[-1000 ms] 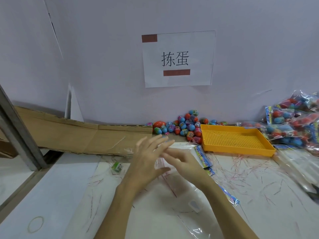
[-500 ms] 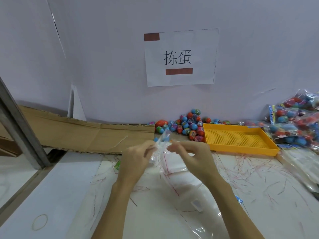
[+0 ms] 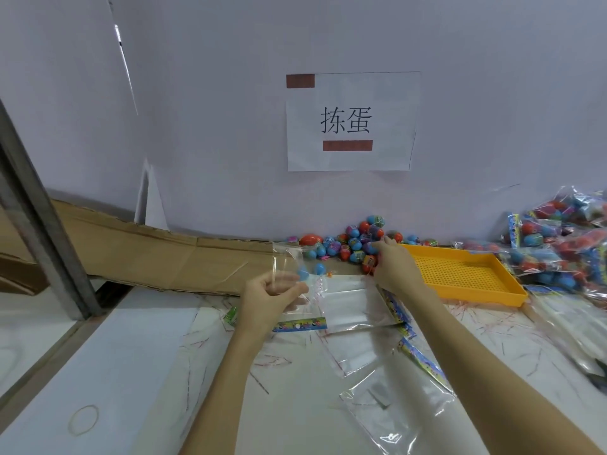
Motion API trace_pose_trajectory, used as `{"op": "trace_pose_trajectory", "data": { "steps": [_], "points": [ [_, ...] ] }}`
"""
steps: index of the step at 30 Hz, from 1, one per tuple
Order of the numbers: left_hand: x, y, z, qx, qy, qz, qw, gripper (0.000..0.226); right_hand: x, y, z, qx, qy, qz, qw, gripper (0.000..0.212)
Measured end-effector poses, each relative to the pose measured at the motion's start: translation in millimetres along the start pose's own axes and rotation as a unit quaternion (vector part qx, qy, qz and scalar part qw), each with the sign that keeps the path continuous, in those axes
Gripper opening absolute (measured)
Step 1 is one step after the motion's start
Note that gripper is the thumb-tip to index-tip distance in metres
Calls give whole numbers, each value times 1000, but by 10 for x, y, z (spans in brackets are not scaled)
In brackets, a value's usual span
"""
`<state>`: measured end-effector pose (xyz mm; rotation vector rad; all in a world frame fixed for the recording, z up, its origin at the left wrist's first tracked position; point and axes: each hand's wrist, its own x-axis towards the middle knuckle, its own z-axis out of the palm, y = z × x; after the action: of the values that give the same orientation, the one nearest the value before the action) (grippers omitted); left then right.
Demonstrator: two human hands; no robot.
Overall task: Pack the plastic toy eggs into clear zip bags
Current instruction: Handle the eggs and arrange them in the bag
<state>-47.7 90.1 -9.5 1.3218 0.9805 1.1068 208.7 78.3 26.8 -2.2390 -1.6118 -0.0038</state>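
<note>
Left hand point(image 3: 272, 295) pinches an empty clear zip bag point(image 3: 290, 277) upright above the tabletop point(image 3: 131, 356); right hand point(image 3: 392, 267) reaches the egg pile point(image 3: 356, 243) by the far edge, fingers curled among eggs, grasp unclear.

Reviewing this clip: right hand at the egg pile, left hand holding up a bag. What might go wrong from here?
1. The left hand pinches the clear bag only at one side; its mouth may sag shut.
2. The right hand reaching into the heaped eggs may send some rolling.
</note>
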Motion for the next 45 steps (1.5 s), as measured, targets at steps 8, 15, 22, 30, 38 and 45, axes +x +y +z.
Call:
{"op": "trace_pose_trajectory", "data": {
  "steps": [8,15,22,30,38,45],
  "points": [
    [16,-27,-2,35,-41,7,999,27,131,156,142,-66,124,-46,989,20],
    [-25,-18,42,73,-55,20,996,28,-319,-189,176,393,194,20,899,20],
    [-73,-23,114,141,-108,23,984,32,-846,-418,126,571,176,-47,801,18],
    [-87,-45,178,184,-136,76,971,53,-918,-442,236,357,190,-154,901,25],
    [-74,-48,149,188,-125,100,969,46,-915,-426,298,418,102,-143,891,30],
    [-99,-5,181,191,-136,99,967,46,-887,-411,330,433,70,-129,889,25]
  ]
}}
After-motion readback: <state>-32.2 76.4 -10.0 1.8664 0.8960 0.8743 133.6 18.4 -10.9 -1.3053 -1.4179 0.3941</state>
